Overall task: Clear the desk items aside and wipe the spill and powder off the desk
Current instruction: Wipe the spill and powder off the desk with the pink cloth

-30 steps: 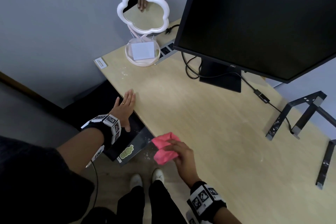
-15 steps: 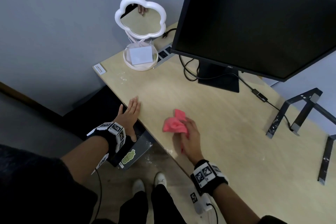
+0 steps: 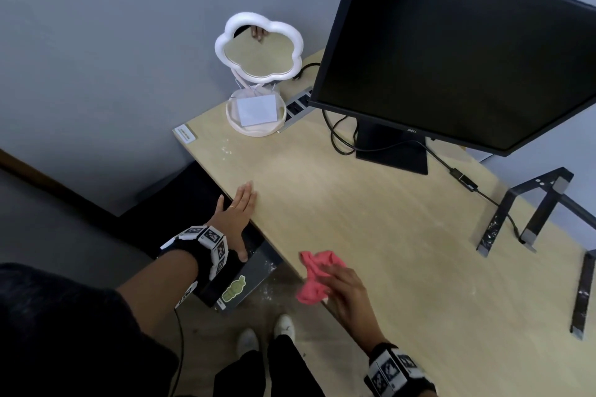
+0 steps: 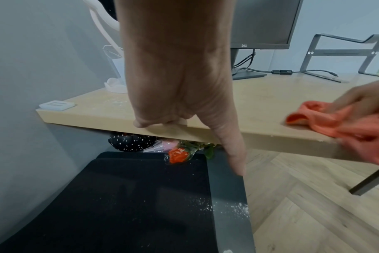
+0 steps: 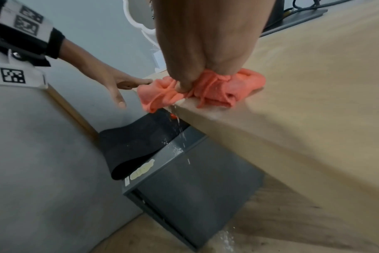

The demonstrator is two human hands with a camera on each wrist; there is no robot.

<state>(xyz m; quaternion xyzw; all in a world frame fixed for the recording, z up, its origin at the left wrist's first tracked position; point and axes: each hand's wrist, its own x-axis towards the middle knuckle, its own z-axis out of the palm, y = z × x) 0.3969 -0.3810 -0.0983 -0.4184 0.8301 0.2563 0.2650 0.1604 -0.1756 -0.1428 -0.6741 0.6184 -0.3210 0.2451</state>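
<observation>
At the near edge of the desk [image 3: 371,235], under your right hand [image 3: 346,292]: one pink cloth [image 3: 314,277], bunched, your fingers [image 5: 185,80] curled over it and pressing it down, part of it hanging past the edge. White powder [image 5: 181,135] is falling from just below those fingers onto the grey cabinet [image 5: 195,179] and the floor.

Left hand [image 3: 235,213]: flat, fingers straight, holding nothing, resting on the desk edge just beside the cloth's side; thumb pointing down toward the black mat [image 4: 123,196] on the cabinet.

Beyond your fingertips, set aside at the far corner: cloud-shaped mirror [image 3: 259,51] on its dish [image 3: 254,130], with a power strip [image 3: 298,105] beside it. Further right: monitor [image 3: 451,42] and metal stand [image 3: 529,203].

Status, as a judgement: clearing looks done; wiping is well along. Remaining: a faint scatter of powder [image 3: 225,150] ahead of your left fingertips near the mirror, specks near the stand, and residue at the edge beneath the cloth. No wet spill can be made out.
</observation>
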